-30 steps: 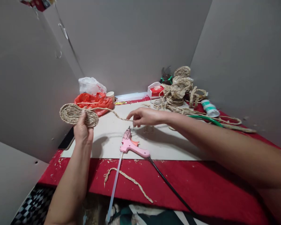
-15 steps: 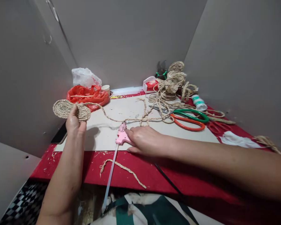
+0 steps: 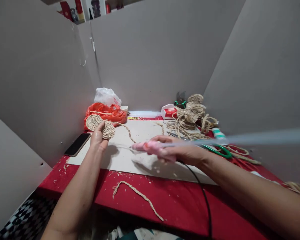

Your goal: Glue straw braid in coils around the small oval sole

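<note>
Jute coil [image 3: 95, 121], judged light, floppy and grippy, is pinched at its rim by the left hand [image 3: 98, 137]; the right hand [image 3: 183, 152] is closed around the rigid pink glue gun [image 3: 150, 147].

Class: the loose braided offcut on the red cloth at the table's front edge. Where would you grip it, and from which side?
Pinch the braided offcut near its middle, from above. It lies flat and alone on the red cloth, and its left end is frayed, so the middle probably holds best.
</note>
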A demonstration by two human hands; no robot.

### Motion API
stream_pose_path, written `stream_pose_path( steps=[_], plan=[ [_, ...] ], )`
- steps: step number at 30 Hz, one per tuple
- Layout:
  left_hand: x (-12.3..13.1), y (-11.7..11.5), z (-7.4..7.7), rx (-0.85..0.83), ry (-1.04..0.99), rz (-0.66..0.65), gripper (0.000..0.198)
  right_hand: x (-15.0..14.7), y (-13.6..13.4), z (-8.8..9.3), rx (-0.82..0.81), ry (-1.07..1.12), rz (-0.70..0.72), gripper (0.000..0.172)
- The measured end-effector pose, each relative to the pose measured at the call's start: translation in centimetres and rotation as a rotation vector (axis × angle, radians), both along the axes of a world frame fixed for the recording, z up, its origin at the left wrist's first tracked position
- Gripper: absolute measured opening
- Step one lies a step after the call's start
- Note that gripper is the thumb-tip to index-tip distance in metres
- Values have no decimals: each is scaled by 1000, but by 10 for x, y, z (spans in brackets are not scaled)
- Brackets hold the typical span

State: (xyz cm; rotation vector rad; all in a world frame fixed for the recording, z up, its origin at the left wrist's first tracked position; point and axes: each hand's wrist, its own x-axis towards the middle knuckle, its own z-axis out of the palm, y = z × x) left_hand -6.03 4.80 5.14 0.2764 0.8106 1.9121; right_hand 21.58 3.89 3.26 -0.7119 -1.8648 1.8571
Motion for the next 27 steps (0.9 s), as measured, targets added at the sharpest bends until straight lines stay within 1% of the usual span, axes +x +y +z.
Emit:
stream_pose_path(
  steps=[2,3,4,6,7,9,11,14,16,19,22,24,27],
  plan=[
    [1,-1,0,-6,-6,-31,13,6,3,-3,-74,164,-38,51],
    [2,-1,0,-10,-6,-45,13,7,2,-6,-89,200,-55,49],
    [3,-2,0,-14,-5,-59,14,7,0,-10,-103,194,-70,45],
    [6,-3,0,-22,3,-86,14,5,-7,-15,-111,117,-140,35],
    [8,-4,0,-28,8,-101,14,3,-11,-16,-101,83,-184,35],
    [14,-7,0,-42,22,-135,14,-1,-18,-11,-47,67,-249,41],
    [21,-10,0,-59,39,-181,13,-4,-25,0,45,78,-279,44],
    [31,-16,-1,-78,76,-258,13,-8,-31,15,186,23,-281,40],
    [38,-20,-1,-89,101,-294,13,-10,-34,17,243,-5,-261,39],
    [46,-25,-2,-132,119,-327,14,-12,-33,8,321,-13,-203,47],
    [51,-29,-2,-160,132,-336,15,-13,-30,-3,378,18,-204,47],
    [52,-30,-1,-157,142,-343,17,-13,-28,-5,401,58,-225,46],
    [54,-32,-1,-168,160,-355,21,-14,-27,-3,416,78,-234,44]
  ],
)
